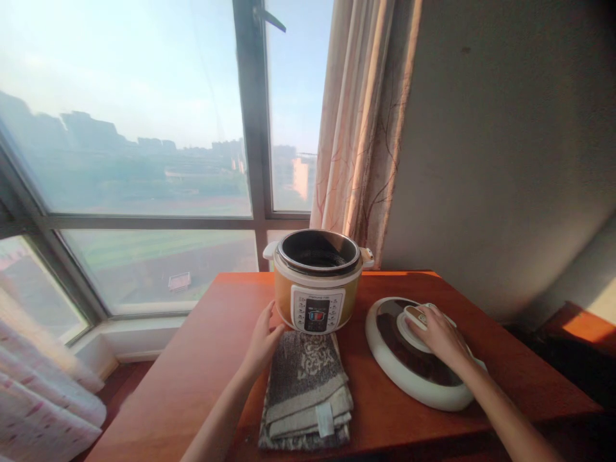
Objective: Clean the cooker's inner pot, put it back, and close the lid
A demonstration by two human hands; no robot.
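An electric pressure cooker with a gold and white body stands near the far edge of the table. Its top is uncovered, and the dark inner pot shows inside. My left hand is by the cooker's lower left side, thumb apart from the fingers, holding nothing; whether it touches the body I cannot tell. On the table at the right rests the cooker's lid, white-rimmed with a dark brown top. My right hand is closed over the lid's handle.
A folded grey patterned towel lies in front of the cooker. The reddish wooden table has its far edge near a curtain and large windows. A grey wall rises at the right.
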